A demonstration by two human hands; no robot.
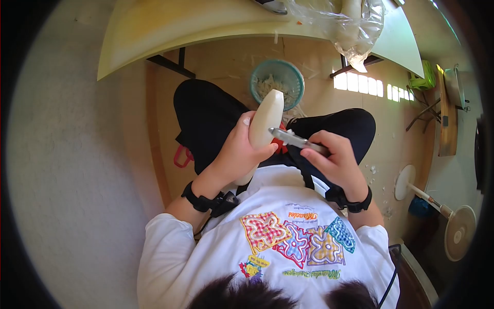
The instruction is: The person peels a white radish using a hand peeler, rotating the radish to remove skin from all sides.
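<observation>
My left hand [239, 147] is wrapped round a long white daikon radish [268, 116], held tilted upward over my lap. The radish's surface looks pale and smooth, and its top end is cut flat. In my right hand [332, 157] is a metal peeler [296, 139], its head right at the radish's right side. A bit of white peel clings to the peeler. Between my knees on the floor stands a teal basket [255, 85] with white peelings [275, 86] inside, partly behind the radish's top.
A pale table [206, 23] spans the front, with a clear plastic bag [355, 31] of white radishes hanging over its edge. Scraps of peel lie on the floor around the basket. To the right stand a white fan [459, 233] and a folding-legged stand.
</observation>
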